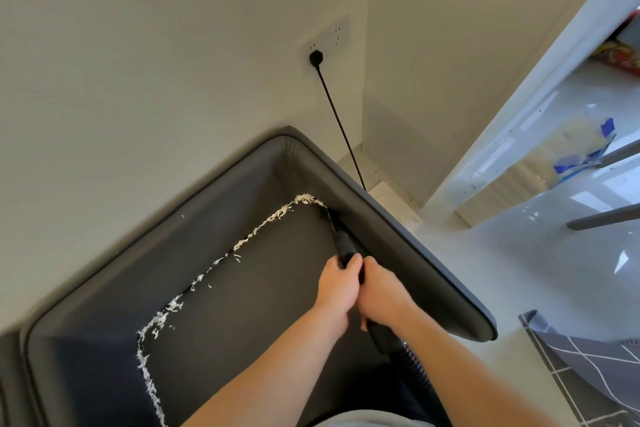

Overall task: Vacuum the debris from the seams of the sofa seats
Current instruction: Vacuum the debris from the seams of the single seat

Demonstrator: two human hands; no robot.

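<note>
A dark grey sofa seat [270, 291] fills the lower middle of the head view. White shredded debris [263, 227] lies along the back seam, and more of it runs down the left seam [149, 381]. A black vacuum nozzle [343, 244] points into the seam between the seat and the right armrest [398, 253], near the back corner. My left hand [337, 289] grips the nozzle tube just behind its tip. My right hand [379, 295] grips the tube a little lower, above the ribbed black hose [414, 362].
A black cable [341, 125] runs from a wall plug [316, 58] down behind the armrest. To the right lie a glossy white floor [512, 281], grey chair legs [606, 217], blue-taped plastic sheeting, and a grey checked rug [588, 364].
</note>
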